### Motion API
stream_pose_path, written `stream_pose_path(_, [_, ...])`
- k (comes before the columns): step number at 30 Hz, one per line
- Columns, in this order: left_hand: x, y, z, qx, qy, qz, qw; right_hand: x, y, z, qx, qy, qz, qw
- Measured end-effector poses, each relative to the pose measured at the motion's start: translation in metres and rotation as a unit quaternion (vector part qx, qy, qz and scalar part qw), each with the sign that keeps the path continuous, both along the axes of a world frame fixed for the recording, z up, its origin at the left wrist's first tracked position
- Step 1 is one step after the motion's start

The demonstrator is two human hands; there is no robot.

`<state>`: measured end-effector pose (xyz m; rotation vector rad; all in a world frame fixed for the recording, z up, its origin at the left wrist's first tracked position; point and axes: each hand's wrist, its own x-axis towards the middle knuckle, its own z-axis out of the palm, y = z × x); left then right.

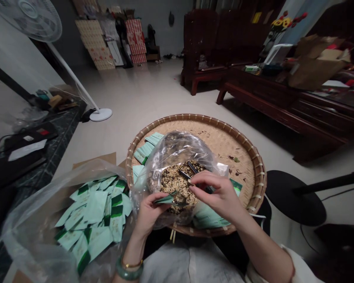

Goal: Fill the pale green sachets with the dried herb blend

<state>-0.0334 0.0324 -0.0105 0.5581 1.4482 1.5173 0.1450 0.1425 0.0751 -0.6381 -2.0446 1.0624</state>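
Note:
My left hand [152, 210] grips a small green paper sachet [166, 199] between thumb and fingers, over the near side of a clear plastic bag [179, 143]. Inside that bag lies a loose mix [172, 179] of pale and dark dried bits. My right hand [216, 192] is closed in a pinch above the mix, to the right of the sachet. What its fingertips hold is too small to make out. Two dark, slim sticks [191, 167] lie by those fingertips. The bag rests in a round woven bamboo tray [244, 145].
Stacked green sachets [144, 152] lie along the tray's left, with another pile [211, 216] at its near right. Left of the tray, a large plastic bag [26, 220] holds many filled-looking sachets [96, 206]. A white fan [100, 114] and dark wooden furniture [283, 94] stand beyond.

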Motion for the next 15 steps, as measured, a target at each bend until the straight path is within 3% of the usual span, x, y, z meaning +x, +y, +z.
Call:
stream_pose_path(4, [-0.003,-0.005,-0.004,0.022,-0.006,-0.018,1.0,0.004,0.001,-0.004,0.0,-0.057,0.001,0.998])
stream_pose_path(10, [0.007,-0.002,0.001,0.027,-0.091,-0.003,0.995,0.0,-0.01,-0.006,-0.019,-0.03,0.084,0.996])
stream_pose_path(15, [0.018,-0.001,0.012,0.005,-0.09,-0.046,0.995,-0.016,-0.006,-0.028,-0.046,-0.026,0.005,0.999])
